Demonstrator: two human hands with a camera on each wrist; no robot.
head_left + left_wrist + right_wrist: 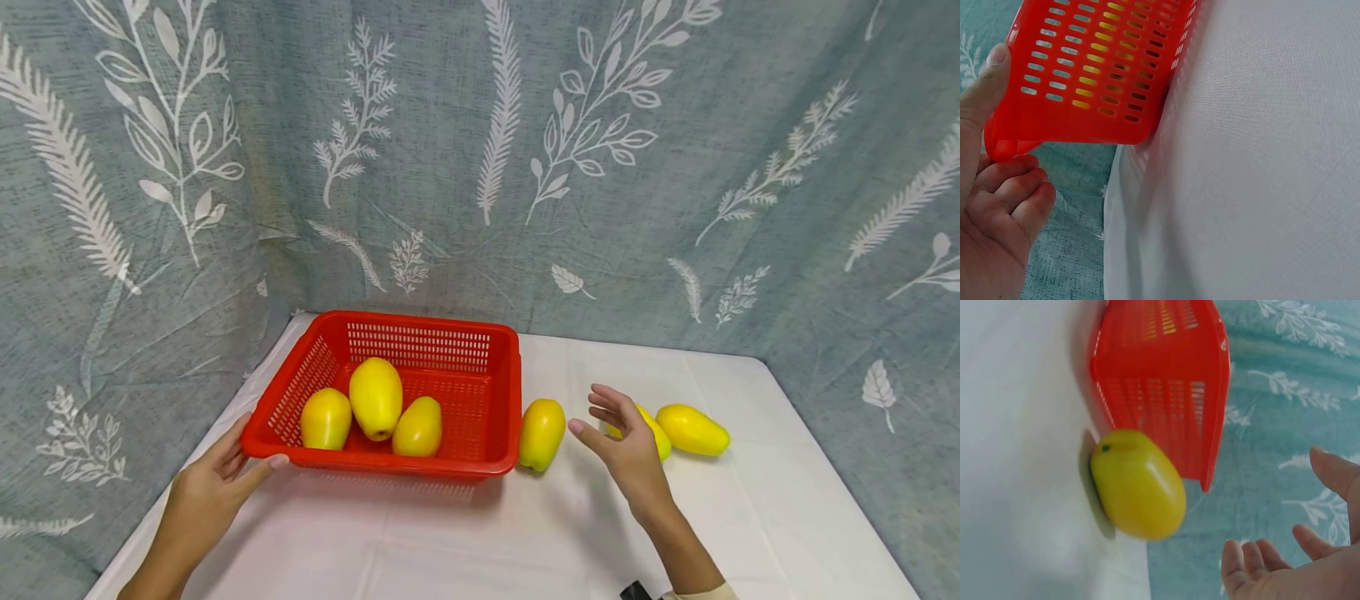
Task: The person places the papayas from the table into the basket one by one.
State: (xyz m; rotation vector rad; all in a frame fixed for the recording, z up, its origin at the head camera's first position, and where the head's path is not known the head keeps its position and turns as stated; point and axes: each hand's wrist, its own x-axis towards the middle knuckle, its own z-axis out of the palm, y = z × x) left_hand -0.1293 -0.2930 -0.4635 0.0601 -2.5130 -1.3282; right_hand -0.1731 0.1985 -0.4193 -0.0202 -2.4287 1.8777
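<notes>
A red plastic basket (390, 465) with slotted walls stands on the table, holding a short yellow mango (326, 419), a larger one (376, 397) and a third mango (418, 427). My left hand (206, 496) grips its near left corner, thumb on the rim and fingers under the lip in the left wrist view. Just outside the basket's right wall lies another mango (1138, 485). To the right of it my right hand (626, 454) hovers with fingers spread, touching nothing. Behind that hand, one mango (654, 429) is partly hidden.
Farther right, next to the partly hidden fruit, lies one more mango (693, 430). A white cloth (450, 542) covers the table. Blue-green curtains (435, 150) with white leaf prints rise along the back and both sides.
</notes>
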